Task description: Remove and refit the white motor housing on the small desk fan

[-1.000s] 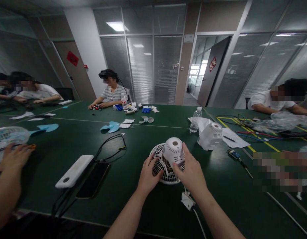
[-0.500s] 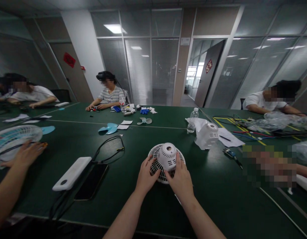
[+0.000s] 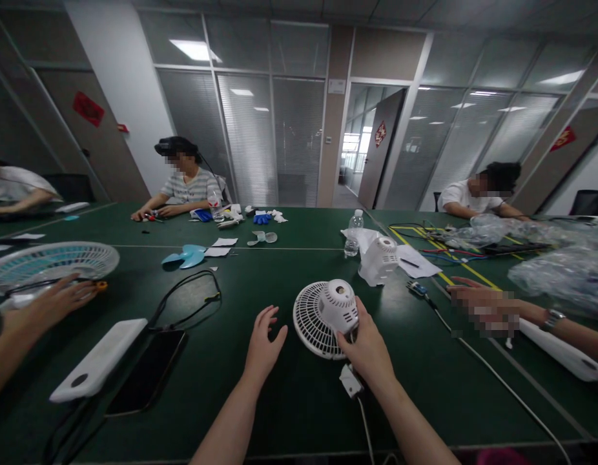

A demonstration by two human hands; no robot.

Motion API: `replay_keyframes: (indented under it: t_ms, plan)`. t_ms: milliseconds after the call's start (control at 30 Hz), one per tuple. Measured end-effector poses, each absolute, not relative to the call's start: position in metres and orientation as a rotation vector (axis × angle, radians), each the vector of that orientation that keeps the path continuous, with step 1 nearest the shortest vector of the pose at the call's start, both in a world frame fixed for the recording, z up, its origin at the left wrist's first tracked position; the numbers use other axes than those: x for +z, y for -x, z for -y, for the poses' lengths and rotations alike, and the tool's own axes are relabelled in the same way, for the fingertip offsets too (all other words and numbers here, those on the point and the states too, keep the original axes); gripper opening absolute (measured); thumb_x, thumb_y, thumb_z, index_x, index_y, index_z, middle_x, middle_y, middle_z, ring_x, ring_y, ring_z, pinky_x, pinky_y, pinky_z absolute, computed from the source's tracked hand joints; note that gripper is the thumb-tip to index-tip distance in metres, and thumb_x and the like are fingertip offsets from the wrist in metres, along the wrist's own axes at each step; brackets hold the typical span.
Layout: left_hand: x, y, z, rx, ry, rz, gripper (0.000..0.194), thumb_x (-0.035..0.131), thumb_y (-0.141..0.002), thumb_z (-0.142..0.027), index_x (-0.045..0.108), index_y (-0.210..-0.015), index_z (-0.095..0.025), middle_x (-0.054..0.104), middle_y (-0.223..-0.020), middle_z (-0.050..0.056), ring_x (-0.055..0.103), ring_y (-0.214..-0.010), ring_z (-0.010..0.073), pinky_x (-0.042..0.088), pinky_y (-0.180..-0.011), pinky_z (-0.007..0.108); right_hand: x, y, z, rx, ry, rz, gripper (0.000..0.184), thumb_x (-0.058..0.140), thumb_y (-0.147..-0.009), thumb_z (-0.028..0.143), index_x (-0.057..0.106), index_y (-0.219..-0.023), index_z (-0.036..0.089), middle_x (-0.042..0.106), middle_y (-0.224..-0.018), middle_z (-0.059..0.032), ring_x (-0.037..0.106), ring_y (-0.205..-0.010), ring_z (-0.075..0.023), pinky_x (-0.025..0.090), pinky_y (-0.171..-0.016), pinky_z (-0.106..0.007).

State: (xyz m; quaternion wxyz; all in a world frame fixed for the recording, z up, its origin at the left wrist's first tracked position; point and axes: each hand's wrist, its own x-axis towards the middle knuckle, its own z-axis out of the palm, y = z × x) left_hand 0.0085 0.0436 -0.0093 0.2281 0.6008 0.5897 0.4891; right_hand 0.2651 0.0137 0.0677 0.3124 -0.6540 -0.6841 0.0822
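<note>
A small white fan body (image 3: 336, 306) with its round rear grille (image 3: 311, 321) is tipped up on the green table (image 3: 289, 394). My right hand (image 3: 367, 349) grips the fan body from below and behind. My left hand (image 3: 263, 345) hovers just left of the grille, fingers spread, holding nothing. A white plug with its cable (image 3: 351, 382) lies under my right wrist.
A white power bank (image 3: 98, 359), a black phone (image 3: 147, 371) and a looped cable (image 3: 187, 298) lie to the left. A co-worker's hand (image 3: 51, 303) rests by a blue-white grille (image 3: 51, 261). Another white fan housing (image 3: 379, 258), a bottle (image 3: 355, 233) and a blue blade (image 3: 186, 256) sit farther off. Another person's arm (image 3: 522, 316) lies at right.
My left hand has let go of the grille and drawn back to the left with fingers open. My right hand still holds the fan body, now tilted more upright. The view has swung to the right.
</note>
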Motion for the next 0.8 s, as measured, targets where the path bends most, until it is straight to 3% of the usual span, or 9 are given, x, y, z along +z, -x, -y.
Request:
replay_keyframes:
  t_ms: [267, 467, 567, 667, 800]
  plan:
    - [-0.009, -0.005, -0.043, 1.230, -1.616, -1.643, 0.052, 0.056, -0.082, -0.037, 0.047, -0.132, -0.027, 0.048, -0.135, 0.009, 0.060, -0.110, 0.0260, 0.052, -0.088, 0.045, 0.055, -0.381, -0.002, 0.088, 1.824, 1.591, 0.089, 0.060, -0.074, 0.046, 0.017, -0.149, 0.025, 0.050, -0.138, -0.0097, 0.054, -0.120, -0.0257, 0.043, -0.099, -0.039]
    - [-0.012, -0.002, -0.043, 1.144, -1.628, -1.656, 0.051, 0.053, -0.083, -0.041, 0.047, -0.132, -0.027, 0.054, -0.127, 0.007, 0.060, -0.110, 0.0264, 0.051, -0.088, 0.044, 0.054, -0.460, 0.008, 0.108, 1.940, 1.450, 0.098, 0.064, -0.066, 0.055, 0.020, -0.147, 0.019, 0.055, -0.129, -0.0166, 0.063, -0.104, -0.0311, 0.048, -0.089, -0.045]
    - [-0.011, -0.003, -0.042, 1.145, -1.625, -1.651, 0.050, 0.053, -0.083, -0.042, 0.049, -0.130, -0.026, 0.056, -0.124, 0.007, 0.060, -0.109, 0.0261, 0.051, -0.089, 0.044, 0.054, -0.477, 0.009, 0.040, 1.878, 1.455, 0.094, 0.063, -0.066, 0.059, 0.030, -0.143, 0.016, 0.050, -0.135, -0.0182, 0.061, -0.106, -0.0319, 0.048, -0.089, -0.045]
    - [-0.008, -0.003, -0.042, 1.136, -1.604, -1.647, 0.049, 0.053, -0.082, -0.042, 0.050, -0.129, -0.026, 0.058, -0.121, 0.008, 0.060, -0.109, 0.0274, 0.050, -0.089, 0.045, 0.058, -0.477, 0.007, -0.100, 1.838, 1.478, 0.084, 0.060, -0.069, 0.061, 0.041, -0.138, 0.016, 0.054, -0.132, -0.0170, 0.058, -0.111, -0.0335, 0.046, -0.092, -0.047]
    - [-0.007, -0.002, -0.041, 1.122, -1.565, -1.644, 0.049, 0.053, -0.081, -0.042, 0.051, -0.128, -0.027, 0.061, -0.117, 0.008, 0.059, -0.110, 0.0292, 0.050, -0.088, 0.047, 0.083, -0.452, 0.001, -0.440, 1.756, 1.448, 0.081, 0.058, -0.074, 0.059, 0.041, -0.139, 0.013, 0.055, -0.130, -0.0192, 0.052, -0.119, -0.0367, 0.041, -0.098, -0.052]
